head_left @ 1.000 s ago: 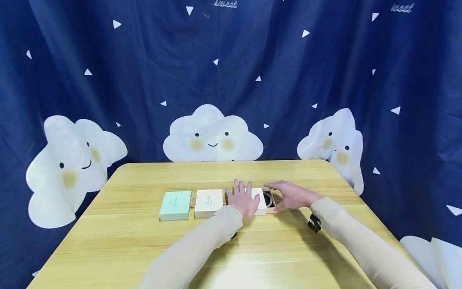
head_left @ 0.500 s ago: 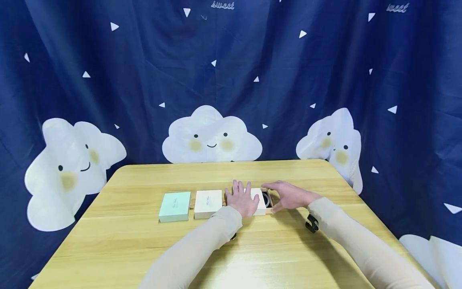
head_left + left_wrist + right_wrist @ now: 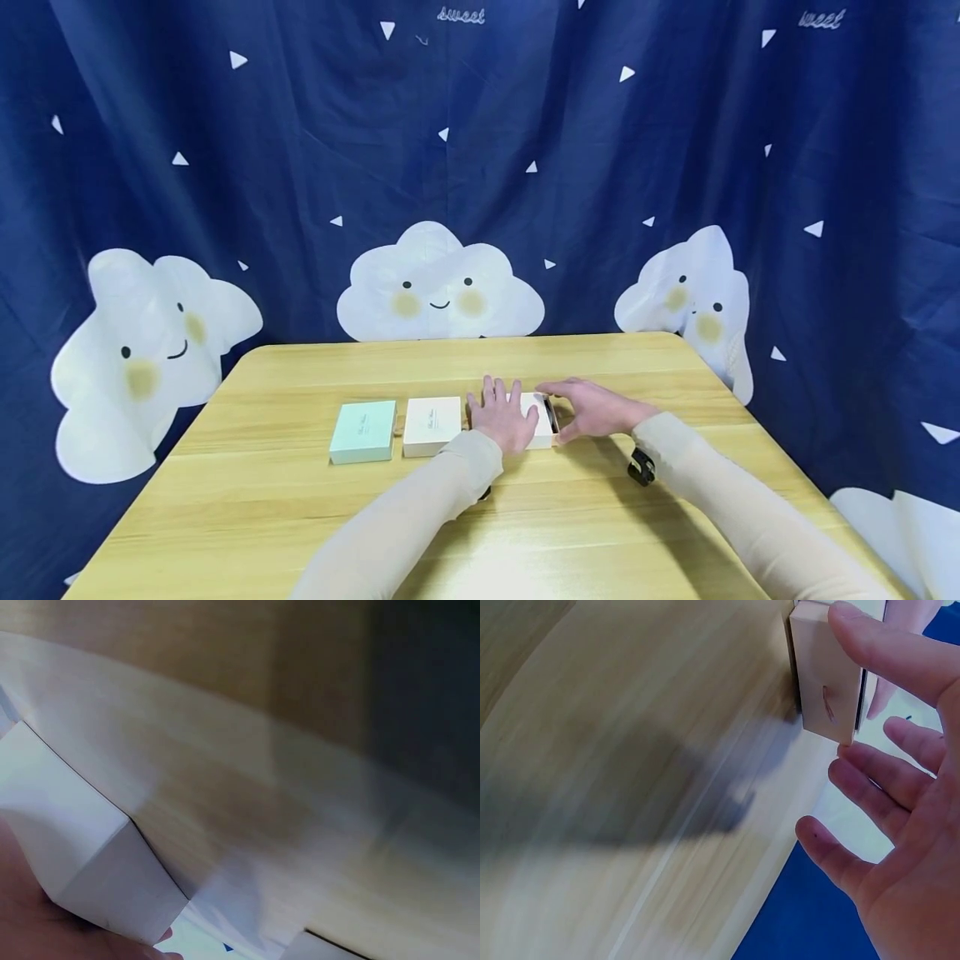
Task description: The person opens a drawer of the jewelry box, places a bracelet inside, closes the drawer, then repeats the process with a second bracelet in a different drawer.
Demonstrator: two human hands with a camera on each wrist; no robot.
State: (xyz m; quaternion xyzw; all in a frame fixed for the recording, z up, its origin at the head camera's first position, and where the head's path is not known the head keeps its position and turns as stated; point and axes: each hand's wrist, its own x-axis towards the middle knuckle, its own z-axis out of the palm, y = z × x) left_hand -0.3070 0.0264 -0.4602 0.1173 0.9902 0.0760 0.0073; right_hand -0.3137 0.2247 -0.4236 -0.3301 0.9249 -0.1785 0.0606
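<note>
A: What could go wrong here?

B: My guess is the drawer (image 3: 826, 675) jams or skews in the white box (image 3: 542, 420). The right hand (image 3: 592, 408) meets it with spread fingers, thumb at the near corner, so an uneven push could cock it. The box could also skid toward nine o'clock into the cream box (image 3: 432, 425) just beside it if the left hand (image 3: 504, 414) eases off.

A: How do the hands stand?

B: The left lies flat on the white box's lid, fingers straight and slightly splayed. The right is wide open at three o'clock of the box, fingertips at the drawer's end, gripping nothing.

A: And the box itself?

B: Mid-table (image 3: 300, 500), rightmost of three; the mint box (image 3: 363, 429) sits farthest toward nine o'clock.
</note>
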